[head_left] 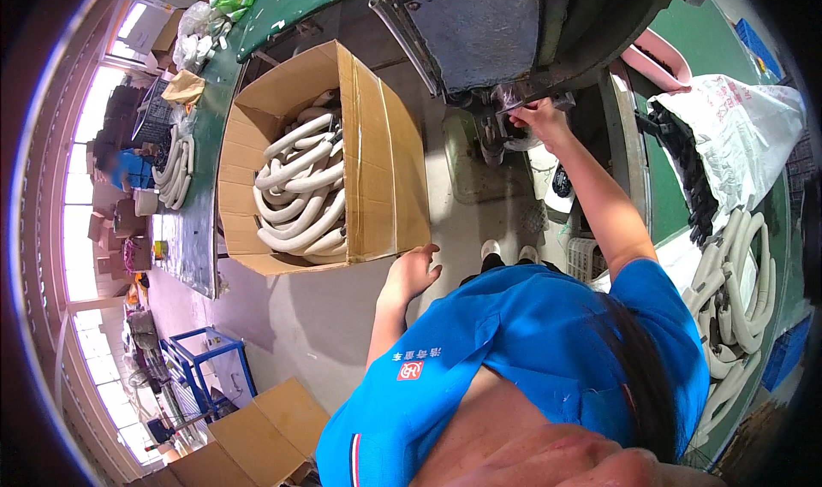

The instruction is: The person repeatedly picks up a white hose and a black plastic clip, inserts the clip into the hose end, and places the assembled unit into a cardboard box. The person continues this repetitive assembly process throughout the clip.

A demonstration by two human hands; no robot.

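Observation:
My right hand (543,121) reaches up to the dark metal machine (479,33), its fingers closed at the machine's lower working end. Whatever is between those fingers is too small and shaded to make out. Lower down and to the left, my left hand (412,273) hangs with fingers apart and nothing in it. It is close to the bottom corner of a large open cardboard box (385,157). Inside that box lie several curved, off-white padded tubes (300,179) with dark ends.
On the green bench at right are more off-white tubes (735,290), black strips (685,166), a white sack (741,136) and a pink bin (658,59). A green table (201,230) runs along the left, near a blue metal frame (205,359). Someone in blue (130,169) is far left.

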